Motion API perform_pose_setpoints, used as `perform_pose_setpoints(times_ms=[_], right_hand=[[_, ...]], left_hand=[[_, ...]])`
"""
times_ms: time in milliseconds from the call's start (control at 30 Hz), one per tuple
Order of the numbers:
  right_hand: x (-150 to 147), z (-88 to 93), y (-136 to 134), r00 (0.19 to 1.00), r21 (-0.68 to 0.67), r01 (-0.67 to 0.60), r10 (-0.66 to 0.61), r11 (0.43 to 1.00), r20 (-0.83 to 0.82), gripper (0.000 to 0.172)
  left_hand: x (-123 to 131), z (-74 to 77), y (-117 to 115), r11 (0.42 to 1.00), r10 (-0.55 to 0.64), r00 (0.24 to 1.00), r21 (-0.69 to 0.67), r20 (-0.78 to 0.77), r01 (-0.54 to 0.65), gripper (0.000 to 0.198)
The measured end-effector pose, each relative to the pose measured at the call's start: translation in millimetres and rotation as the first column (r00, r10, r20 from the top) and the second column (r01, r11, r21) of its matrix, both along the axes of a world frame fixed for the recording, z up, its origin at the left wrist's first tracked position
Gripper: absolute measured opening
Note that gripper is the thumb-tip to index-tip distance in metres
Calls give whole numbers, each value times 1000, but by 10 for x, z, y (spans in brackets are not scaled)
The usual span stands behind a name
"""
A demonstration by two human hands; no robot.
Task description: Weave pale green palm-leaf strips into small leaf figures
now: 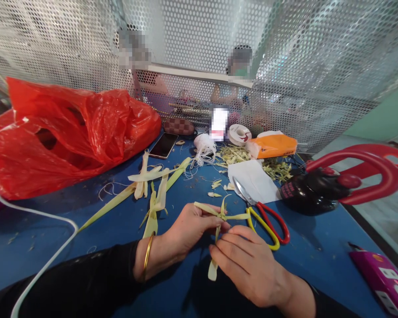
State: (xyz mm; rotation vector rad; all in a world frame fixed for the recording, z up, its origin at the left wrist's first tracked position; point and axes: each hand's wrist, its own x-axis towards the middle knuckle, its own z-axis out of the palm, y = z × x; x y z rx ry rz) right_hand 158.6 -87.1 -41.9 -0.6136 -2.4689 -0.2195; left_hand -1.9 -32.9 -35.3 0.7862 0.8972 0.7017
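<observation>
My left hand (189, 229) and my right hand (248, 263) meet over the blue table (86, 238), both pinched on a small knot of pale green leaf strips (220, 216). Strip ends stick out left, right and upward from the knot, and one tail (212, 270) hangs down below my right fingers. A gold bangle (148, 254) circles my left wrist. Red-and-yellow-handled scissors (263, 216) lie just right of my hands, blades pointing away.
Loose leaf strips (152, 185) lie ahead left, beside a big red plastic bag (69, 128). A phone (163, 145), white thread (204, 148), tape roll (239, 134), orange packet (275, 145), white paper (255, 181), dark red-handled object (318, 187). Two people sit behind the mesh screen.
</observation>
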Motion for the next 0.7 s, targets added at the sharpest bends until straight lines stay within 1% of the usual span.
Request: perform_pose_setpoints(times_ms=[33,100,133,167,200,233,267,300,367,433,533,567,700], right_hand=[[17,14,18,999,3,41,-40,999,-28,29],[70,50,69,969,8,208,-205,978,-134,24],[100,68,101,930,-9,317,-312,949,-195,25],[129,84,135,875,-57,423,-424,904,-235,27],[154,95,169,831,-130,480,-498,867,-247,27],[173,100,200,810,-220,495,-538,841,-235,24],[183,98,225,806,-312,481,-553,820,-212,18],[184,89,244,814,-392,448,-548,803,-192,14],[165,59,259,834,-487,386,-522,784,-179,14],[131,24,252,839,-496,356,-505,792,-204,15],[84,-13,227,841,-467,346,-489,814,-229,14],[75,-18,219,845,-463,345,-485,816,-225,15],[70,0,197,854,-473,338,-476,814,-209,18]], left_hand=[[-6,7,19,1000,10,1000,-2,-2,-10,23],[-19,23,55,1000,11,1000,6,-8,-11,25],[-25,31,69,1000,-3,1000,18,-14,3,26],[-31,38,78,999,-24,1000,29,-21,24,27],[-36,43,84,998,-47,998,36,-29,48,28],[-40,46,87,997,-70,997,35,-38,72,30],[-42,49,87,995,-91,995,30,-47,92,31],[-44,50,86,994,-105,993,24,-53,106,31],[-44,48,80,992,-126,991,20,-54,127,30],[-38,38,70,992,-124,991,30,-42,125,31],[-19,2,50,995,-94,994,39,-47,95,38],[-11,-12,44,996,-81,995,43,-64,84,36],[14,-37,30,995,-41,994,90,-104,51,20]])
